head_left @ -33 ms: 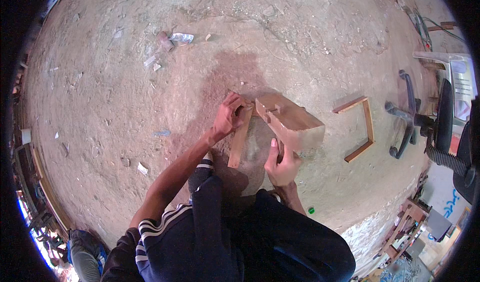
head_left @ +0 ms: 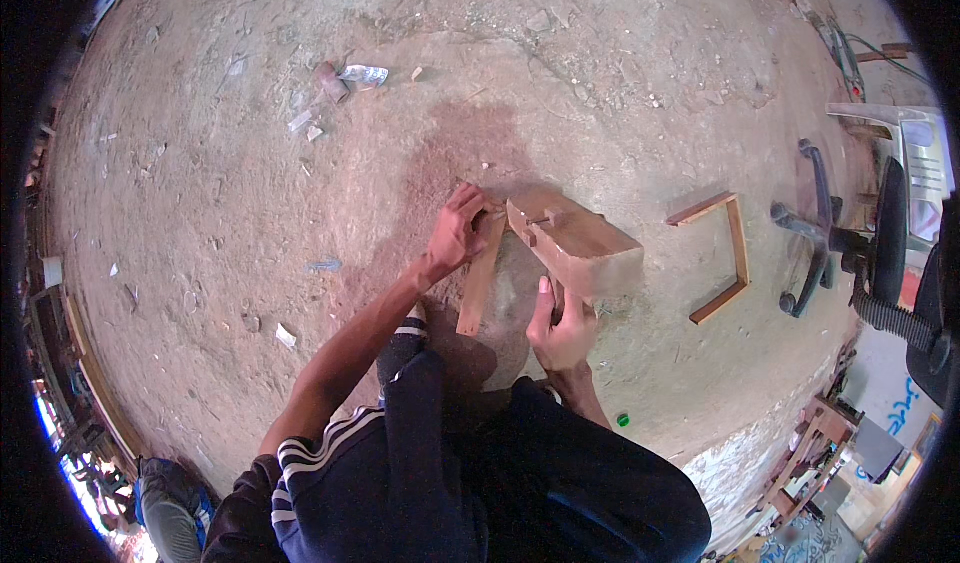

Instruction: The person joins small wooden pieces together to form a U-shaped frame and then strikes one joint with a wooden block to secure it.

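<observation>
- My left hand [head_left: 458, 233] gripped the top end of a narrow wooden slat [head_left: 478, 281], fingers clamped on it; the slat leaned against a wooden block [head_left: 575, 243] on the dirt floor [head_left: 250, 163]
- My right hand [head_left: 560, 328] pressed the block's near side, fingers closed on its lower edge
- 1 U-shaped wooden frame [head_left: 735, 253] lay well apart on my right; a black office chair [head_left: 850, 243] stood beyond it
</observation>
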The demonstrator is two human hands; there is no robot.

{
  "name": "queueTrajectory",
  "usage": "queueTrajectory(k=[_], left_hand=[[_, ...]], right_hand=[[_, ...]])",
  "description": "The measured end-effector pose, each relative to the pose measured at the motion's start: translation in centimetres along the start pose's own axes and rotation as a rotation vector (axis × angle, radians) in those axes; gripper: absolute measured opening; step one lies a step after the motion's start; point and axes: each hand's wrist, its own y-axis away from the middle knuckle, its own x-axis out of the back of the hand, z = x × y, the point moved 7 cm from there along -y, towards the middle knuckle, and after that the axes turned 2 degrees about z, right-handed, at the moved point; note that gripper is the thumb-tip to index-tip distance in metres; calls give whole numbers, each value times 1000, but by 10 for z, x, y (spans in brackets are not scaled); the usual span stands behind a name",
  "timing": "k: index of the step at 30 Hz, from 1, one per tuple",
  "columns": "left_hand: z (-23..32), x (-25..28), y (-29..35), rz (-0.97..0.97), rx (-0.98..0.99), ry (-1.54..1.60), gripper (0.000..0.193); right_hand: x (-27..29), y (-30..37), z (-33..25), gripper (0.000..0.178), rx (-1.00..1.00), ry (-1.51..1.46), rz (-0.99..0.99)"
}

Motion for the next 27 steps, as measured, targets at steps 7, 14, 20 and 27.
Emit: queueTrajectory(k=[7,14,20,27], left_hand=[[11,1,-7,-4,-3,7,34],[6,0,-4,34,-46,-50,31],[4,-2,-5,-24,32,20,31],[1,-1,-4,65,33,59,28]], right_hand=[[-18,9,-2,30,31,133,-198],[-20,12,-10,28,127,117,-170],[-31,6,0,28,-43,353,-324],[5,-5,-18,30,158,93,115]])
